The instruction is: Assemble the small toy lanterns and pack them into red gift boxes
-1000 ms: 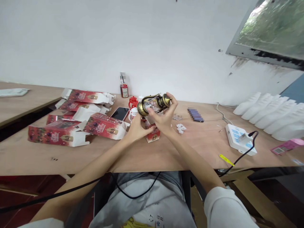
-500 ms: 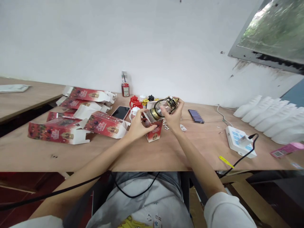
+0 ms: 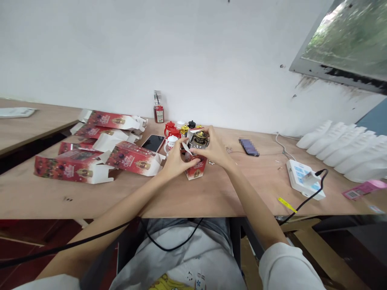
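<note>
The lantern (image 3: pixel 200 137) was seen within the box (image 3: pixel 196 171), its bronze top exposed at the opening. The box was gripped by the fingers of the left hand (image 3: pixel 176 160). The right hand (image 3: pixel 215 150) was curved about the opening; whether lantern or box was grasped by its fingers could not be determined. Cartons (image 3: pixel 133 158) were noted at left, with a phone (image 3: pixel 153 143) placed just beside them.

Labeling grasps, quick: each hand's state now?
Left hand: closed, holding the red box.
Right hand: at the box's open top, by the lantern; grip can't be told.
</note>
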Available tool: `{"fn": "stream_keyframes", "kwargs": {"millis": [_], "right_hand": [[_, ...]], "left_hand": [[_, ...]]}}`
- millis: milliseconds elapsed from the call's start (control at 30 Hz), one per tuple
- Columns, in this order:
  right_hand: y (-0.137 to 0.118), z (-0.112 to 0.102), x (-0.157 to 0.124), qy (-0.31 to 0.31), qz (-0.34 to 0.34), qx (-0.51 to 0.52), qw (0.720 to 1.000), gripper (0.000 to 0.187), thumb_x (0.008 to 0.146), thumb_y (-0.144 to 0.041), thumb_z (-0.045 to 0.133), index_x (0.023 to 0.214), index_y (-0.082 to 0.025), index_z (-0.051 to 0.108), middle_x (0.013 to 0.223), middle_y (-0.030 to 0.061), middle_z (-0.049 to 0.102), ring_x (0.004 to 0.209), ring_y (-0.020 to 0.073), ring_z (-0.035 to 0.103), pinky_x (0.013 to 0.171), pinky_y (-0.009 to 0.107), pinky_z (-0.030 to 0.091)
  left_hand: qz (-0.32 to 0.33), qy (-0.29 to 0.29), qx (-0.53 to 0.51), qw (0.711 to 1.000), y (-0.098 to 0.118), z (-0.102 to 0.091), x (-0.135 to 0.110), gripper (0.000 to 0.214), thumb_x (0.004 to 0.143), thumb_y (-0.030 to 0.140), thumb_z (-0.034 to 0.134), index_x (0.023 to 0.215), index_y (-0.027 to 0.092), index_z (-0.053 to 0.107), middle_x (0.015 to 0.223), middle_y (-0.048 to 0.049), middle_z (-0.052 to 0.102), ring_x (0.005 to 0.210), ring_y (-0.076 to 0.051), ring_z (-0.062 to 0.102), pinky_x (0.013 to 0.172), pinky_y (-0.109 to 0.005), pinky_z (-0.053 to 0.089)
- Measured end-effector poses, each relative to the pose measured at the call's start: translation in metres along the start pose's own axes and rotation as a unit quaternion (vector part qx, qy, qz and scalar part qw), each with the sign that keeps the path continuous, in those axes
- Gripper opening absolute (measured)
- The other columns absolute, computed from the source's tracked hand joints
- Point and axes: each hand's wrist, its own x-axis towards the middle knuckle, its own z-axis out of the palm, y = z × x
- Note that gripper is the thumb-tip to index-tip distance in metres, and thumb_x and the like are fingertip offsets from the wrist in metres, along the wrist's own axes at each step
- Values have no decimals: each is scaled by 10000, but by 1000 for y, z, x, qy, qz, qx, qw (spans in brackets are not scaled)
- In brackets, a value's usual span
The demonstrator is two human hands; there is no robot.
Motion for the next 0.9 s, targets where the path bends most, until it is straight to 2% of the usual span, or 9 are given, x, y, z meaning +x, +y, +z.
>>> {"fn": "stream_keyframes", "kwargs": {"millis": [167,267,400,567,700,767,900], "right_hand": [[2,5,-4,57,-10,-4,998,561,654,-441,735,1106,-236,474,1089,59,608,983,245,575,853,396,445],[5,9,-8,70,-30,-5,997,435,693,-460,707,1018,-231,528,987,43,633,902,224,587,811,365,448],[9,9,-9,23,-25,7,999,254,784,-424,628,927,-222,568,854,21,641,806,191,592,749,324,445],[4,0,-6,-36,-28,6,999,253,777,-415,641,910,-203,608,876,24,670,801,182,590,733,311,435],[2,-7,-6,-81,-32,16,996,249,850,-410,538,823,-193,659,869,41,692,840,193,607,793,344,444],[5,-7,-7,-67,-37,49,996,292,895,-391,449,859,-205,672,963,47,695,940,201,611,870,371,441],[20,-2,-10,35,-1,180,983,308,906,-335,361,983,-222,637,1092,38,665,1078,186,588,978,384,420]], "left_hand": [[12,-1,3,1000,-2,1,-1,684,671,383,709,1238,194,378,1281,-116,504,1164,-253,516,971,-410,423],[26,-5,3,1000,-3,1,-2,696,678,372,704,1255,195,358,1297,-121,492,1178,-253,509,980,-412,419],[33,-13,4,999,-3,2,-2,712,682,373,703,1269,182,348,1307,-135,485,1201,-262,494,1006,-425,400],[47,-17,6,999,-3,1,-2,766,708,379,685,1351,197,310,1343,-136,456,1232,-266,465,1023,-428,382],[80,-22,-6,997,-5,3,-2,826,754,373,646,1440,213,215,1330,-136,466,1236,-263,450,1026,-419,371],[87,-30,-1,996,-6,3,-2,824,781,375,616,1463,223,179,1287,-127,495,1204,-262,469,1010,-422,380],[86,-36,16,996,-7,3,-2,797,812,381,575,1476,230,162,1211,-113,529,1141,-260,501,972,-426,403]]}}
